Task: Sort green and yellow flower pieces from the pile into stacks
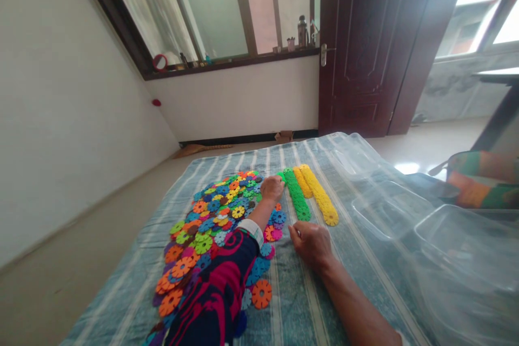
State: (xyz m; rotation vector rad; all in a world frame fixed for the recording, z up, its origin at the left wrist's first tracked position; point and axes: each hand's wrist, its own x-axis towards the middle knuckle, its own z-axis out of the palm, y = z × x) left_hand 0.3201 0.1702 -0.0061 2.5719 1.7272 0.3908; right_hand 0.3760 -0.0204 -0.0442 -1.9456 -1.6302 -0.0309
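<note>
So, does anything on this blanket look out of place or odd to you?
Yes, mildly: the plastic snowflake discs lie in a loose, overlapping heap on the striped blanket, while the green row and yellow row beside them are neatly stacked. A few orange and pink discs sit apart, near the right hand.

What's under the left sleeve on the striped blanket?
Colored plastic snowflake discs show on both sides of the patterned sleeve, orange and blue at its edges; what lies directly beneath is covered.
</note>
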